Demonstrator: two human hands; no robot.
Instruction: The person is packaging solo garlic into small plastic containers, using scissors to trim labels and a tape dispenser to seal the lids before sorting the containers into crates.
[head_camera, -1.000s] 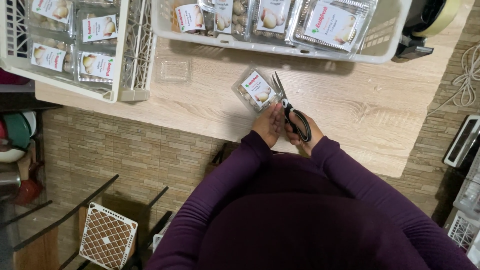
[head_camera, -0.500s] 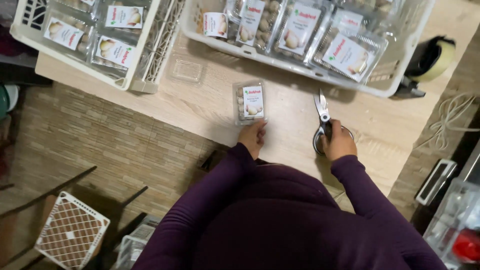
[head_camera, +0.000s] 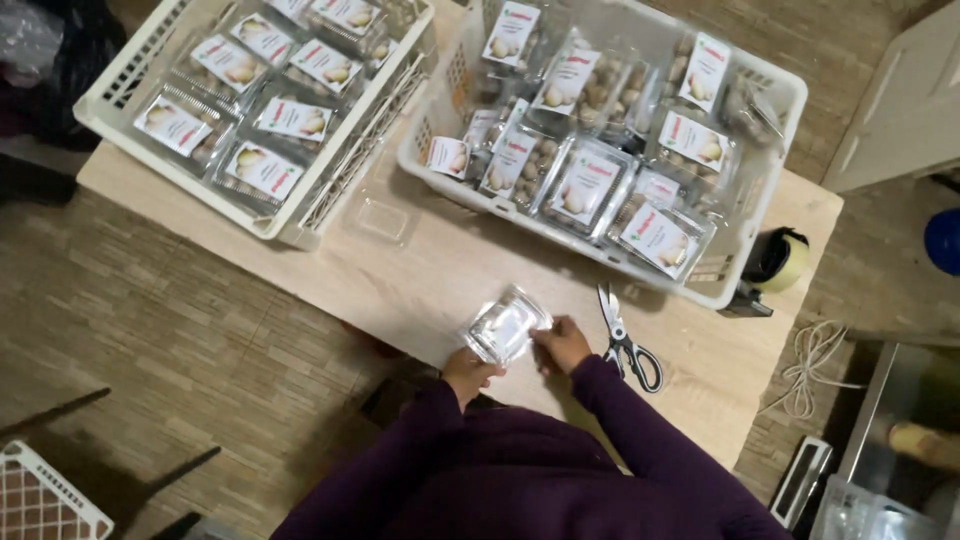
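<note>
Both hands close their grip on one small clear plastic clamshell pack (head_camera: 507, 325), lifted slightly at the near edge of the counter (head_camera: 420, 270): the left hand (head_camera: 470, 374) pinches its near left corner, the right hand (head_camera: 561, 343) its right side, fingers curled shut on the rim. The pack is transparent and glossy, roughly square with rounded corners, tilted, its pale underside or lid facing up; whether anything is inside cannot be told.

Just right of the grip lie scissors (head_camera: 625, 338) with black handles, blades pointing away, free of either hand. Beyond the grip and to its left an empty clear tray (head_camera: 382, 216) rests flat on the wood. Straight beyond the grip stands a white plastic crate (head_camera: 770, 210) piled with similar clear packs, each bearing a white rectangular label with a red strip and a pale picture. Farther left, a second white crate (head_camera: 120, 85) holds the same labelled packs laid in neater rows. Right of the scissors, at the counter's edge beside the first crate, sits a roll of tape in a black dispenser (head_camera: 778, 260).
</note>
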